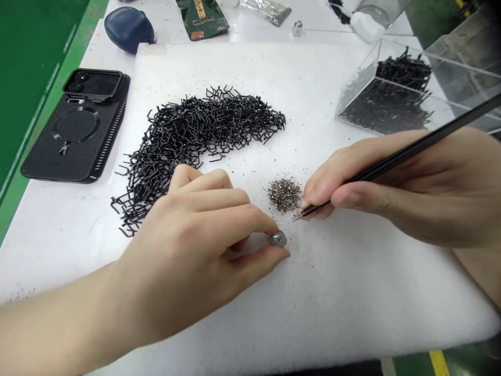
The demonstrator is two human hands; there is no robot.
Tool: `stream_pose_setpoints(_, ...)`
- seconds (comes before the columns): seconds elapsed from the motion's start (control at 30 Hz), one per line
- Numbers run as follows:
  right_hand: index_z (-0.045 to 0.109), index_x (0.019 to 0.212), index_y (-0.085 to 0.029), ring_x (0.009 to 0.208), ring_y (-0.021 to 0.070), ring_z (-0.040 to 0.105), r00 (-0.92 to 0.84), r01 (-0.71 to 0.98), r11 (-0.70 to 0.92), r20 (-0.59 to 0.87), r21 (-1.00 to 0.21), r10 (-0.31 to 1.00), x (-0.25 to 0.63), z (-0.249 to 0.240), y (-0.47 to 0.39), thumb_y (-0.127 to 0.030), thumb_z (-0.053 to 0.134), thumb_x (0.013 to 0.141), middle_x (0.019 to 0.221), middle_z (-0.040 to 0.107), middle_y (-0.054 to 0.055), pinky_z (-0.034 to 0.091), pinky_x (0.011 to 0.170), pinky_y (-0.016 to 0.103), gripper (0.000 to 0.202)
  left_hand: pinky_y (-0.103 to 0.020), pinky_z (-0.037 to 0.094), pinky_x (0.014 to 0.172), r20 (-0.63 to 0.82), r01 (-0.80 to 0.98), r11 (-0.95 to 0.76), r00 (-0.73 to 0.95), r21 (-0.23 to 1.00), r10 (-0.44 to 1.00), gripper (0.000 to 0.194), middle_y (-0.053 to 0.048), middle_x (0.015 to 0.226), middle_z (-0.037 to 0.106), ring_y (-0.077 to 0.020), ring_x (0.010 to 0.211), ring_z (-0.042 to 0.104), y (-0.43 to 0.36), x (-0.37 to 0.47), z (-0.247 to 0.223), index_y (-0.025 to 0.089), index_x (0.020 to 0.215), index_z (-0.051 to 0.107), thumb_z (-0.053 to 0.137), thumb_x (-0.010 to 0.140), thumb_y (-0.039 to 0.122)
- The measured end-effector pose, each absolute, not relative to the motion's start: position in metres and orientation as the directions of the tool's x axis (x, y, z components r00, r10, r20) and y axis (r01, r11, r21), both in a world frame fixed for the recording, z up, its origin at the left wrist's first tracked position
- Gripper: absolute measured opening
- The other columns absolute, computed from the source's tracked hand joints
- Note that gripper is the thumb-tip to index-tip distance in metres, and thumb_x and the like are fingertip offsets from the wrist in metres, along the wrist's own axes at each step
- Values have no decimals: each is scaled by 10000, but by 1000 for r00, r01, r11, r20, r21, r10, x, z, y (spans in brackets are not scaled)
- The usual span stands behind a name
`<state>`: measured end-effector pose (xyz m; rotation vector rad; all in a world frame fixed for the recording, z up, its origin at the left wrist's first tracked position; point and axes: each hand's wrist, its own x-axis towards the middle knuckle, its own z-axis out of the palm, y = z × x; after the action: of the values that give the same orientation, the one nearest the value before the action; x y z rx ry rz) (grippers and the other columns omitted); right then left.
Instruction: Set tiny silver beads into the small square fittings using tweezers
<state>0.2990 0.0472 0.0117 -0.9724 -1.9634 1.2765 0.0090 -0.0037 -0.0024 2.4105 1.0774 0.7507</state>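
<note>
Between the thumb and forefinger of my left hand (195, 235) is a small rounded grey metal piece (278, 238). My right hand (391, 183) grips black tweezers (407, 149) like a pen, their fine tips pointing down and left, a little above and right of the grey piece. Beside those tips lies a small heap of tiny shiny metal bits (284, 195). Whether the tips hold a bit is too small to tell. Behind my left hand spreads a curved pile of short bent black pieces (211, 122), partly hidden by its fingers.
A black phone (74, 125) lies at the left on the white foam sheet (352, 308). At the right back, a clear box (364, 117) holds more black pieces. Along the back are a dark blue rounded object (128, 28), a green packet (202, 18) and a small metal part (297, 27).
</note>
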Motion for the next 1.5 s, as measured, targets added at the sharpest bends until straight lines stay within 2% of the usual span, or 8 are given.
stream_pose_setpoints(0.07, 950, 993, -318, 884, 219, 930, -585, 208, 242, 77, -948, 807, 297, 11, 44, -351, 943, 1123, 962, 955, 9, 736, 742, 299, 134, -439, 401, 847, 284, 565, -620, 572, 544, 770, 237, 65, 715, 723, -191, 755, 648, -4, 8, 1, 263, 969, 878, 759, 1174, 269)
stream_pose_setpoints(0.17, 952, 1003, -303, 876, 227, 930, -636, 187, 236, 66, -953, 769, 295, 9, 41, -405, 948, 1121, 964, 955, 27, 707, 676, 286, 156, -420, 421, 826, 237, 581, -606, 586, 543, 775, 255, 49, 686, 725, -194, 728, 640, -4, 9, 7, 263, 900, 866, 813, 1148, 287)
stream_pose_setpoints(0.27, 960, 997, -305, 837, 221, 914, -635, 206, 238, 55, -949, 770, 295, 10, 41, -448, 951, 1115, 940, 948, 26, 675, 627, 282, 186, -409, 484, 851, 214, 606, -571, 559, 555, 801, 171, 32, 661, 719, -236, 783, 688, 0, 17, 10, 302, 928, 875, 895, 1085, 366)
stream_pose_setpoints(0.43, 963, 998, -319, 829, 219, 916, -646, 217, 248, 52, -944, 762, 292, 10, 42, -400, 947, 1112, 947, 953, 16, 692, 641, 285, 141, -422, 539, 894, 203, 610, -546, 540, 574, 817, 144, 15, 673, 729, -270, 854, 727, 5, 27, 10, 313, 965, 881, 927, 1042, 426)
stream_pose_setpoints(0.6, 966, 1008, -333, 833, 209, 915, -642, 223, 240, 43, -945, 765, 290, 8, 41, -379, 967, 1094, 955, 955, -1, 704, 654, 276, 97, -413, 487, 862, 213, 601, -559, 550, 571, 808, 191, 26, 661, 720, -242, 802, 698, 1, 19, 4, 292, 894, 860, 896, 1073, 347)
stream_pose_setpoints(0.77, 962, 976, -331, 797, 189, 903, -622, 243, 248, 45, -938, 782, 291, 8, 42, -456, 969, 1101, 923, 948, -8, 689, 633, 252, 177, -420, 370, 810, 262, 540, -619, 595, 570, 760, 316, 43, 693, 709, -165, 695, 588, -3, 12, 1, 200, 833, 848, 800, 1145, 212)
stream_pose_setpoints(1.03, 967, 977, -346, 815, 220, 916, -634, 242, 259, 50, -935, 771, 295, 9, 42, -477, 963, 1102, 923, 949, 2, 697, 642, 291, 180, -423, 366, 805, 268, 519, -627, 606, 581, 749, 299, 53, 714, 704, -157, 707, 579, -5, 10, 7, 173, 864, 872, 798, 1153, 187)
stream_pose_setpoints(1.5, 980, 1041, -379, 846, 229, 903, -644, 234, 260, 51, -937, 763, 296, 5, 42, -375, 956, 1099, 964, 951, -7, 692, 671, 321, 63, -428, 367, 817, 250, 527, -631, 620, 569, 743, 305, 46, 758, 722, -171, 732, 571, -5, 8, 7, 183, 909, 869, 759, 1192, 207)
